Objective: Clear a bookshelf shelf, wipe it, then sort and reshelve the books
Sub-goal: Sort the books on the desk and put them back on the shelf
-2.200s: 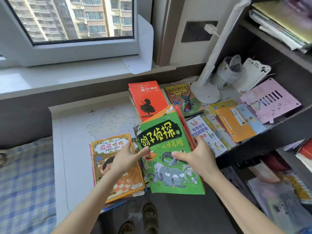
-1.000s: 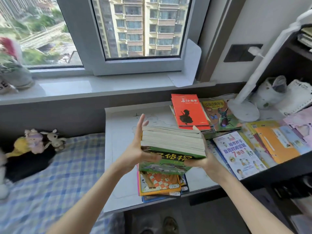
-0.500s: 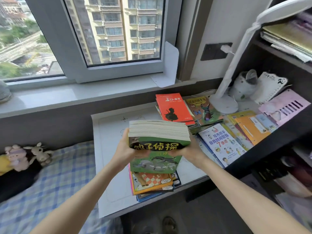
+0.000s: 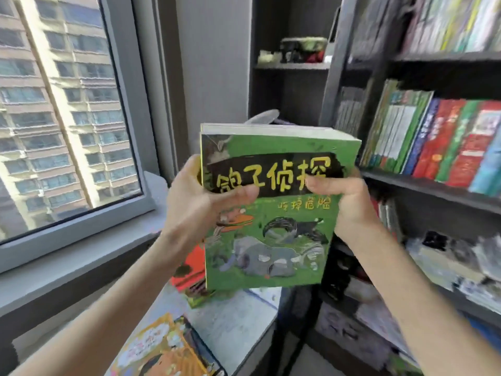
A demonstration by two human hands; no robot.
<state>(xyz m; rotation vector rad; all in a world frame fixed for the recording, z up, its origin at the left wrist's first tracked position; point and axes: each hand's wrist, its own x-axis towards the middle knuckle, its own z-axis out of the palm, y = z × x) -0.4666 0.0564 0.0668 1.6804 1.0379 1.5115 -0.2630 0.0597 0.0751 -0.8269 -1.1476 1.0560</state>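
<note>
I hold a stack of green-covered books [image 4: 273, 234] upright in front of me, cover facing me, at chest height. My left hand [image 4: 195, 202] grips its left edge with the thumb across the cover. Gripping the right edge is my right hand [image 4: 344, 202], thumb on the title band. The dark bookshelf [image 4: 433, 185] stands just right of and behind the stack, with a row of upright books [image 4: 439, 142] on one shelf. A narrow dark shelf bay [image 4: 290, 99] behind the stack looks bare in its upper part.
Below the stack lies the white desk [image 4: 233, 321] with a red book [image 4: 193, 264] and an orange-yellow book [image 4: 162, 351]. The window [image 4: 62, 109] and its sill [image 4: 81, 256] fill the left. Lower shelves [image 4: 447, 270] hold cluttered papers. Small items [image 4: 301, 50] sit high up.
I have lifted the green stack off the desk, tilted it upright and raised it toward the bookshelf; my view has swung up and right from the desk to the shelves.
</note>
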